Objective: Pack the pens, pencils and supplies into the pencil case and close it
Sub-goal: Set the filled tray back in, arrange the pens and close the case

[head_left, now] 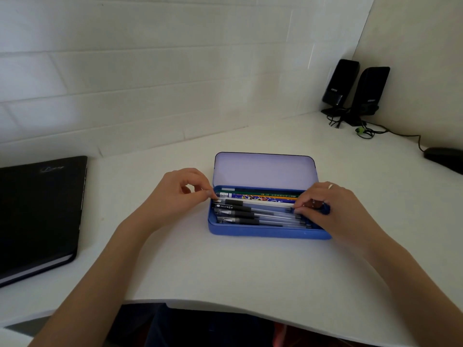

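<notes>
Seating a white pen [260, 203] in the pencil case [269, 231] — my left hand [175, 196] and right hand [323, 209] pinch its ends; light, stiff, slippery barrel.

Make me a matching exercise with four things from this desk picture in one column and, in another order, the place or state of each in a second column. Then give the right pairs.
Things:
1. pencil case lid
2. black notebook
3. speakers
4. gel pens

Places or states:
A. lying closed at the left edge of the desk
B. standing in the far right corner
C. raised open
D. lying side by side in the blue pencil case

Pairs: 1-C, 2-A, 3-B, 4-D
</notes>
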`<state>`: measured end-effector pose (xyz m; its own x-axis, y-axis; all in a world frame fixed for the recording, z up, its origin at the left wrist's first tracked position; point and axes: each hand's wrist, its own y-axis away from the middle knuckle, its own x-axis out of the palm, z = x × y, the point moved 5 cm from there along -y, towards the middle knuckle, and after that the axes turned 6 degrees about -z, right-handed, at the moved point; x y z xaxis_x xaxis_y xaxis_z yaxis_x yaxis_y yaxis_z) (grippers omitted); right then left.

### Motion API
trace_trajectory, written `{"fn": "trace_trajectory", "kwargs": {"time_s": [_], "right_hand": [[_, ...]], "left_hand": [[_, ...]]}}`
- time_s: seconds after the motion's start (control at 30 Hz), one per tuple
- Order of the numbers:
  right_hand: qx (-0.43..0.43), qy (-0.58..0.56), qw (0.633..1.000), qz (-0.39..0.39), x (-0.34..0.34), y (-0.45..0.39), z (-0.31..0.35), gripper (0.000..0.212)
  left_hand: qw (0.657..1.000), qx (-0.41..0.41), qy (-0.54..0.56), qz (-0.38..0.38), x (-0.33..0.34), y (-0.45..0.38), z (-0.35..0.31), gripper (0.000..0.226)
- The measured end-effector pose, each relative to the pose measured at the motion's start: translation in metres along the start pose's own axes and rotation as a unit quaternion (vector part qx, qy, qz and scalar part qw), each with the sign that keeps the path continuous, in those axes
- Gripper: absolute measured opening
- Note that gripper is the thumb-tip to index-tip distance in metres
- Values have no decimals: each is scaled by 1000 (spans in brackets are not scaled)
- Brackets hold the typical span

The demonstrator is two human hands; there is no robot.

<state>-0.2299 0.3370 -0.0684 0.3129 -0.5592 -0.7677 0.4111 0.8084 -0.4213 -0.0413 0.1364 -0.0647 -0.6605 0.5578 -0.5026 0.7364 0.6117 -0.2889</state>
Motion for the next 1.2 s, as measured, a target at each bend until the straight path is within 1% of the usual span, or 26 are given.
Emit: {"fn": "trace_trajectory", "kwargs": {"time_s": [0.07,0.13,0.2,0.3,0.37,0.43,0.5,0.73,0.93,1.07,1.2], "right_hand": [[8,-24,1000,0,-2,-1,1,12],[12,-74,997,-4,-9,0,1,12],[9,-102,995,17,-14,4,2,14],[14,-106,992,66,-11,8,1,18],[24,-111,991,76,-10,8,-1,17],[25,-110,991,75,-11,9,-2,16],[22,-103,991,78,-13,10,-4,17],[29,-80,993,81,-12,9,-5,25],[40,-99,992,66,-13,10,-1,32],[33,-85,993,76,-11,9,2,27],[26,-78,994,68,-13,10,3,22]], "left_hand": [[1000,1,-4,0,-1,0,-1,18],[1000,2,-6,-3,-2,0,-1,18],[1000,5,-6,-4,-1,0,-2,18],[1000,5,0,-5,-1,0,-2,20],[1000,-1,24,-1,-3,-1,-2,17],[998,-5,56,11,-4,0,-5,11],[997,3,71,19,-4,-1,-5,16],[997,8,75,26,-2,-2,-3,17],[997,4,74,26,-2,-2,-2,17],[996,1,80,27,-1,-1,-1,18],[997,4,77,26,-1,-1,-1,17]]}}
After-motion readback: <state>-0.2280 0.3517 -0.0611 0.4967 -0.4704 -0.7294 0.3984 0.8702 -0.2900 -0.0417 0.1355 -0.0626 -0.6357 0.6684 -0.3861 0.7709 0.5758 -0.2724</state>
